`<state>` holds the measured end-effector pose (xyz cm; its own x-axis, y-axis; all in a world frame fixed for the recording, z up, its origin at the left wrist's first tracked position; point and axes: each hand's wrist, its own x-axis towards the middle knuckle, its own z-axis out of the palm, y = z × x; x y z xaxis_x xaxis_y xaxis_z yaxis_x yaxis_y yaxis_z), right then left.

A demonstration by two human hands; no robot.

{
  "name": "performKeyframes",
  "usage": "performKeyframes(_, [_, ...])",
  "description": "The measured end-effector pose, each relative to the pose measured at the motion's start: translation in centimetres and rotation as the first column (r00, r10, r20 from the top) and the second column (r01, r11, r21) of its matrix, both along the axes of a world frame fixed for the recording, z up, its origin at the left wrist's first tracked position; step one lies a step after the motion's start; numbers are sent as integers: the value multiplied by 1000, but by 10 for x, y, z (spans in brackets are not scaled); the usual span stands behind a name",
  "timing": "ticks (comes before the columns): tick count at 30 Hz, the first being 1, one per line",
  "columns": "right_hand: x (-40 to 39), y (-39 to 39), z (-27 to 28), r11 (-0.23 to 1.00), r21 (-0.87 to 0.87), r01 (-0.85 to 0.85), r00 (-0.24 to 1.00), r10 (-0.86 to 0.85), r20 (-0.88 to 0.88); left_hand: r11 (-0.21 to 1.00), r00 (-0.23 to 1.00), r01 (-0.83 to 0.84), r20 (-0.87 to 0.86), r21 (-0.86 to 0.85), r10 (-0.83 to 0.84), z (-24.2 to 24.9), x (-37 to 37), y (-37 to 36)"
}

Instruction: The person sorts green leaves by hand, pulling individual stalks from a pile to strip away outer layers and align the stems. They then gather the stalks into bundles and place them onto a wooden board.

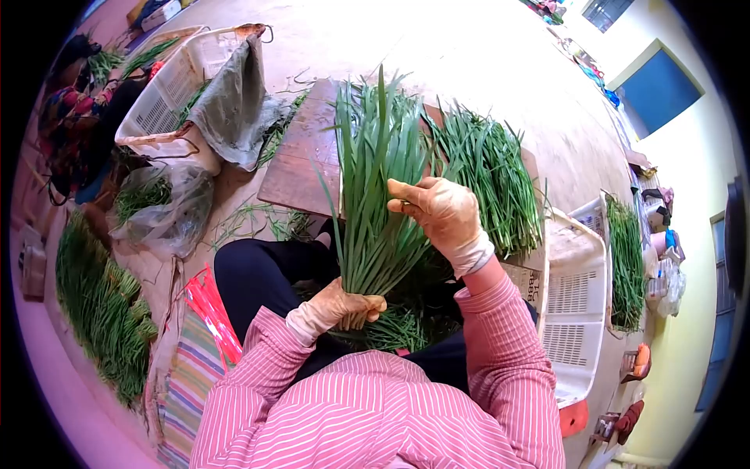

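Observation:
My left hand (336, 307), in a stained pale glove, is closed around the stem ends of a bunch of garlic chives (373, 195). The long green leaves fan upward, away from my body. Beside the leaves, on their right, my gloved right hand (445, 215) has its thumb and fingers pinched together; whether a leaf is between them I cannot make out. Behind the bunch lies a brown wooden board (301, 168). More chives (488, 180) are heaped to the right of it, and loose greens (398, 330) lie between my legs.
White crates stand at the left (160, 102) and right (574, 313), the left one draped with grey cloth (234, 102). Bunched chives (101, 313) lie far left, near red strips (211, 309) and a striped mat (191, 375). A person (74, 133) sits at upper left.

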<state>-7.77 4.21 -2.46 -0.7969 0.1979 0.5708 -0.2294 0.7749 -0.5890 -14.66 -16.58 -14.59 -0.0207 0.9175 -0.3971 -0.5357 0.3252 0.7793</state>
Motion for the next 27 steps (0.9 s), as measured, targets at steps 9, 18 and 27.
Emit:
performKeyframes(9, [100, 60, 36, 815, -187, 549, 812, -572, -112, 997, 949, -21, 316, 72, -3, 4, -7, -20])
performKeyframes(18, [139, 24, -44, 841, 118, 528, 631, -481, 608, 954, 896, -102, 442, 280, -34, -13, -15, -20])
performKeyframes(27, [75, -5, 13, 628, -657, 417, 908, -323, 268, 979, 926, -117, 374, 166, 47, 4, -12, -18])
